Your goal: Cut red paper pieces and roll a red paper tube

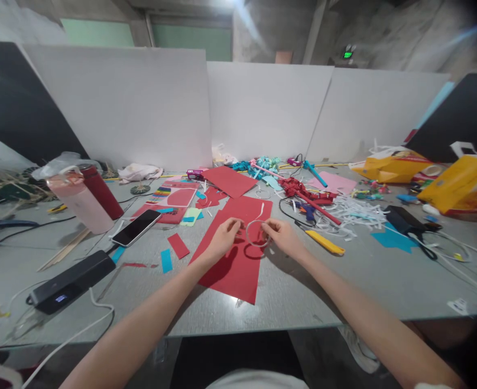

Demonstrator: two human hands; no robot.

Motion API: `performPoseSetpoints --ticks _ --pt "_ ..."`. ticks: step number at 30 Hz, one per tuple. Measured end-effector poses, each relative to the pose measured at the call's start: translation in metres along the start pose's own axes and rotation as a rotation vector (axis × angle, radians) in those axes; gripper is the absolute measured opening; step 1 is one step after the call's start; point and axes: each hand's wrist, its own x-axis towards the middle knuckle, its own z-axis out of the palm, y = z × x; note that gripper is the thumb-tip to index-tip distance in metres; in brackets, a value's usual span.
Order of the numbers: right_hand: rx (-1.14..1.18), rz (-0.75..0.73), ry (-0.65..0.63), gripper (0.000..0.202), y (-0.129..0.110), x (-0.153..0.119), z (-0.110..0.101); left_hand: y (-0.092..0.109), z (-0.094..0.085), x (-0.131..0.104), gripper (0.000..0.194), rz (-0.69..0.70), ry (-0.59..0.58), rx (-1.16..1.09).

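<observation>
My right hand (pixel 281 233) pinches the right side of a thin pale ring (pixel 248 240) and holds it above a red sheet of paper (pixel 230 270). The ring casts a round shadow on the sheet. My left hand (pixel 225 235) is just left of the ring, a small gap away. Its thumb and fingertips are drawn together, and whatever may be between them is too small to make out. A short white strip (pixel 262 209) shows just above the ring. A second red sheet (pixel 229 181) lies behind the first.
To the left lie a phone (pixel 137 228), a black power bank (pixel 72 282) and two bottles (pixel 80 202). A yellow-handled cutter (pixel 325 242), white paper shreds (pixel 362 213) and red crumpled strips (pixel 303 190) lie to the right. White panels (pixel 269 113) stand behind.
</observation>
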Motion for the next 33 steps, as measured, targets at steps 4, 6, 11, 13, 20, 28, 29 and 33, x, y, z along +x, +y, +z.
performPoseSetpoints --ticks 4,6,11,13,20,28,29,33 --pt "-0.112 0.121 -0.06 0.043 0.013 0.01 -0.013 -0.001 -0.019 -0.001 0.027 0.217 0.027 0.919" --pt "-0.059 0.188 -0.105 0.042 0.023 0.019 -0.017 -0.001 -0.027 -0.002 0.033 0.149 0.043 1.218" --pt "0.309 0.408 0.132 0.027 0.038 0.072 -0.038 0.001 -0.042 0.001 0.06 -0.093 -0.043 1.316" --pt "0.347 0.418 0.218 0.024 0.036 0.102 -0.056 0.002 -0.045 0.003 0.067 -0.127 -0.058 1.271" --pt "0.377 0.485 0.281 0.028 0.025 0.144 -0.086 0.002 -0.043 0.005 0.087 -0.278 0.063 1.252" --pt "0.072 0.3 0.02 0.009 0.032 0.077 -0.039 0.009 -0.05 0.007 0.105 -0.408 0.108 1.271" --pt "-0.042 0.215 0.003 0.011 0.034 0.069 -0.037 0.01 -0.052 0.007 0.103 -0.411 0.105 1.275" --pt "-0.319 -0.006 0.063 0.018 0.041 0.049 -0.038 0.012 -0.06 0.008 0.082 -0.311 0.168 1.244"
